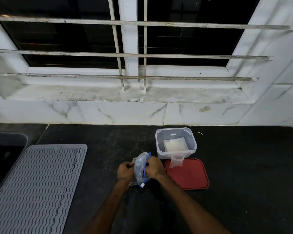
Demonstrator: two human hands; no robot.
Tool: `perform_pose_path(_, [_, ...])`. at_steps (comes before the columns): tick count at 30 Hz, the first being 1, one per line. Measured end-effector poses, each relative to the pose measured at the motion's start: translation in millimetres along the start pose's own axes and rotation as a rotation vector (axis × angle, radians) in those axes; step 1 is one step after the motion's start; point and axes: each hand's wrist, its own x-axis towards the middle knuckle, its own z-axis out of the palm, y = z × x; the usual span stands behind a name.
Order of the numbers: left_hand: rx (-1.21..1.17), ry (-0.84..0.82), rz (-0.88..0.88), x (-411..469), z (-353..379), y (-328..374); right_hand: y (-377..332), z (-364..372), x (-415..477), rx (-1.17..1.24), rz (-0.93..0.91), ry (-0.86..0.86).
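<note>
From the head camera, looking down, a see-through plastic bag [141, 168] with a blue zip edge is in the middle of the picture, near the person. It is held up just over the black counter [243, 166], between two hands. The bag is long and thin from here. Its long side runs from near to far, and the far end leans a little to the right. The blue zip line runs the same way, along the bag's right side. A small white tab sits at the near end.

The left hand [125, 171] is on the left side of the bag. Its fingers are curled in and pinch the plastic. The right hand [155, 168] is on the right side. Its fingers are curled too, and they grip the blue zip edge. The two hands are close together, with only the bag between them.

Just to the right, and a bit farther away, stands a clear tub [174, 128] with no lid on. A flat white packet [175, 145] lies inside it. A red lid [188, 176] lies flat on the counter, just near the tub. A small clear bag [176, 162] hangs down the tub's near wall onto the red lid.

Well to the left lies a grey wavy mat [35, 186]. At the far side is a white tiled wall with a window sill [125, 94] and window bars [125, 55].
</note>
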Motion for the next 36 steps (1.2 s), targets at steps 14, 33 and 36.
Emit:
perform_pose_path(14, [-0.295,-0.055,-0.153,-1,-9,4,11,-7,3,0.185,0.027,-0.026])
perform_pose_path(33, [-0.345,0.022,-0.14,9,-11,-7,21,-22,-14,0.035,-0.238,0.156])
perform_pose_path(36, [-0.352,0.002,-0.15,8,-13,-6,16,-18,-16,0.098,-0.243,0.129])
